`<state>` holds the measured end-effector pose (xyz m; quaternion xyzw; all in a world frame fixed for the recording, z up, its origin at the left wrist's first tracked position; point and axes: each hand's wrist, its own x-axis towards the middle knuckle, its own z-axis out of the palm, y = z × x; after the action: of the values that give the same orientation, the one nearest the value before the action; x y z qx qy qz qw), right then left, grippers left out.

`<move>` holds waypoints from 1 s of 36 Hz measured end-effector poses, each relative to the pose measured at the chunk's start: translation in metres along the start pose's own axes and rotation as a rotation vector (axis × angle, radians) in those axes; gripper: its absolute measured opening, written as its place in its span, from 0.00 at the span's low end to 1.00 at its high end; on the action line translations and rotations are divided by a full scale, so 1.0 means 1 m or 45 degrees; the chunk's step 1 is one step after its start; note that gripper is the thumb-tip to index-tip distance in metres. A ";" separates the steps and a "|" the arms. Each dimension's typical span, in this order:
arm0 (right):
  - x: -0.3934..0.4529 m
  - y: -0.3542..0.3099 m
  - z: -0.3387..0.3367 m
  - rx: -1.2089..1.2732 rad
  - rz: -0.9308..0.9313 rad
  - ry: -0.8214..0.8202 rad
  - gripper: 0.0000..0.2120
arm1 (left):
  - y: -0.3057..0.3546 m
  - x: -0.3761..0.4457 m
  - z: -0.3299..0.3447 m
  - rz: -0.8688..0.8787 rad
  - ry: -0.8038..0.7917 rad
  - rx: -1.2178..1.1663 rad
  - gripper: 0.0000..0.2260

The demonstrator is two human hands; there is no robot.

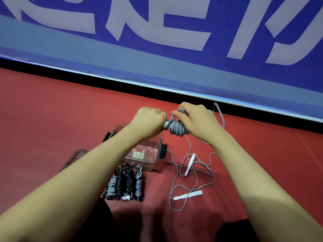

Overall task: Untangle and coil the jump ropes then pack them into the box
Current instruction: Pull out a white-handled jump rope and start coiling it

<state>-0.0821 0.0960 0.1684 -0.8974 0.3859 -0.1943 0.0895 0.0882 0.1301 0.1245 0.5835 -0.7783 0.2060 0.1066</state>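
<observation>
Seen from a head-worn camera looking down, two bare forearms are reaching forward over a red floor (52, 110); the left hand (148, 119) is clenching around one end of a grey jump rope bundle (174, 128), its fingers curled out of sight beneath; the right hand (194, 117) is gripping the other end of the same bundle, fingers wrapping over grey cord at the top; the bundle is being held in the air between the two hands, above the far right corner of the box; a loose length of the grey cord (220, 114) is looping up past the right hand and trailing down to the floor; below the left forearm a clear plastic box (155, 149) is sitting open on the floor, with dark latches on its sides; a clear lid (76, 156) is lying just left of the box, partly hidden by the left arm; just near of the box, a row of coiled ropes (125, 184), some grey and some black, is lying side by side on the floor; to the right of the box, a tangled grey rope (197, 172) is sprawling in loose loops across the floor, with two white handles (190, 163) lying among them, one nearer and one farther; along the far edge of the floor a blue banner (157, 32) with large pale lettering is running from left to right.
</observation>
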 end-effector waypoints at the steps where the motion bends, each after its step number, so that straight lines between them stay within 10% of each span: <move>1: 0.000 0.000 -0.001 0.075 0.018 0.030 0.14 | -0.003 0.001 -0.001 -0.014 0.052 0.028 0.08; 22: 0.005 0.011 0.012 0.599 0.314 0.190 0.14 | 0.005 0.005 -0.015 0.348 0.443 -0.146 0.11; 36: 0.008 0.002 0.016 0.891 0.357 0.339 0.07 | 0.028 0.013 -0.031 -0.671 0.247 -1.248 0.12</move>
<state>-0.0718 0.0895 0.1555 -0.7183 0.4232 -0.4146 0.3648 0.0553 0.1395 0.1521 0.6189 -0.5974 -0.1606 0.4840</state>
